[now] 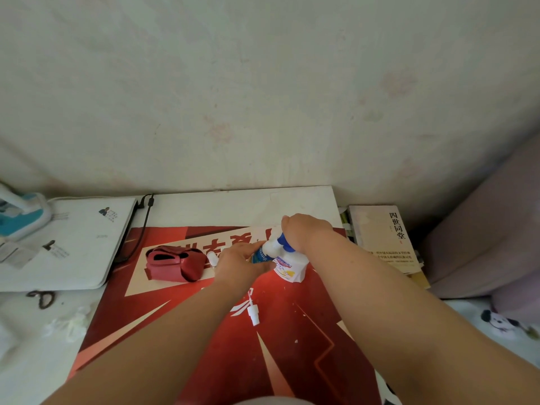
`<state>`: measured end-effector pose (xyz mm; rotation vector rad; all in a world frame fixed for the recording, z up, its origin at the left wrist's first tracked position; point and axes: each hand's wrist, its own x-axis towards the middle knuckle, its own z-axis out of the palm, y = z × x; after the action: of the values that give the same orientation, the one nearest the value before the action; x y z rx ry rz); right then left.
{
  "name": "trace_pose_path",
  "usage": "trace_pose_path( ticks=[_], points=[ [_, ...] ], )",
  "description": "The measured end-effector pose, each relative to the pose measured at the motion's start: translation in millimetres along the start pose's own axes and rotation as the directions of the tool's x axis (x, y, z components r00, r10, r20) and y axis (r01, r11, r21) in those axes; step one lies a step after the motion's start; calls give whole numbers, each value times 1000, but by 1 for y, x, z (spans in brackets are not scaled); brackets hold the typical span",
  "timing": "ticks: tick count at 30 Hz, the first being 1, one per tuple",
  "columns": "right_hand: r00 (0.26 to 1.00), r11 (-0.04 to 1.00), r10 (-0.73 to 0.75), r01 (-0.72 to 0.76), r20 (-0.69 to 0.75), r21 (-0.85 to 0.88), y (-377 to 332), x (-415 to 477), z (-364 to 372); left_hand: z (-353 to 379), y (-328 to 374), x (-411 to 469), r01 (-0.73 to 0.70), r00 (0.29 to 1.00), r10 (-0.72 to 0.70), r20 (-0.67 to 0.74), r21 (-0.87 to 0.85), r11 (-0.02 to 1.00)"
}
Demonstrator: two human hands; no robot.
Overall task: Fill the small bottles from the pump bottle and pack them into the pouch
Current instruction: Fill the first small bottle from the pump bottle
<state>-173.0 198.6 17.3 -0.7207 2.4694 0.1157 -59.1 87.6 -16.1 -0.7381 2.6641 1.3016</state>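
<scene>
A white pump bottle (287, 268) with a blue pump collar stands on the red mat (222, 346). My right hand (306, 232) rests on top of its pump head, fingers curled over it. My left hand (238, 264) grips a small blue-labelled bottle (260, 254), tilted with its mouth under the white nozzle. Another small white bottle (212, 257) peeks out just left of my left hand. A loose white spray cap with its tube (253, 312) lies on the mat nearer to me. The red pouch (175, 266) sits open to the left.
A white laptop (67, 244) with a black cable lies at the left, a teal object behind it. Books (385, 238) are stacked at the right beside a purple cushion. Scissors (42, 298) and crumpled tissue lie at the near left.
</scene>
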Motion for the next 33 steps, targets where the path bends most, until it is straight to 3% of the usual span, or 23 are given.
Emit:
trace_pose_path(
  ticks=[20, 33],
  points=[
    [1000, 1000, 20, -20, 17, -21, -3, 2, -1, -8, 7, -3, -6, 1000, 4, 26, 95, 995],
    [996, 997, -76, 74, -45, -26, 2, -8, -6, -9, 9, -8, -7, 1000, 4, 28, 92, 996]
  ],
)
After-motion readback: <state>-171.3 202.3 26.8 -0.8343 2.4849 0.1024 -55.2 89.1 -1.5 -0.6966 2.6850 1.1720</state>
